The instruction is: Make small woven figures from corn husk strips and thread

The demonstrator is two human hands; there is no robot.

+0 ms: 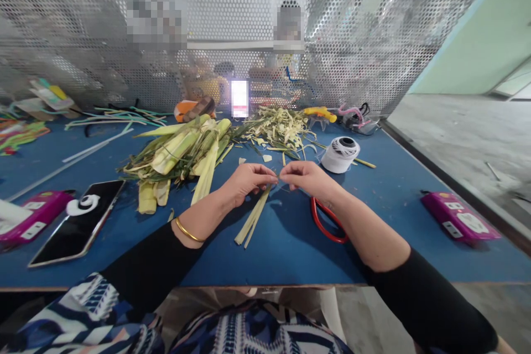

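Pinch grip: left hand point(254, 181) closed on upper ends of strips point(250, 221), over table point(394, 204); right hand point(306, 178) pinched just beside, contents unclear. Red handle point(317, 223) partly beneath right forearm point(369, 227). Spool point(337, 162), husks point(176, 149) nearby.

Passage one: bare blue tabletop point(394, 188) between the white spool point(337, 159) and the purple device point(456, 214); I have room there. Passage two: gap between the pale strips point(254, 220) and the red loop point(317, 220). Obstructions I list: husk pile point(178, 149), left of the left hand point(251, 180); spool, just beyond the right hand point(307, 178); shavings heap point(282, 128), ahead of both; perforated screen point(232, 14), closing the far side.
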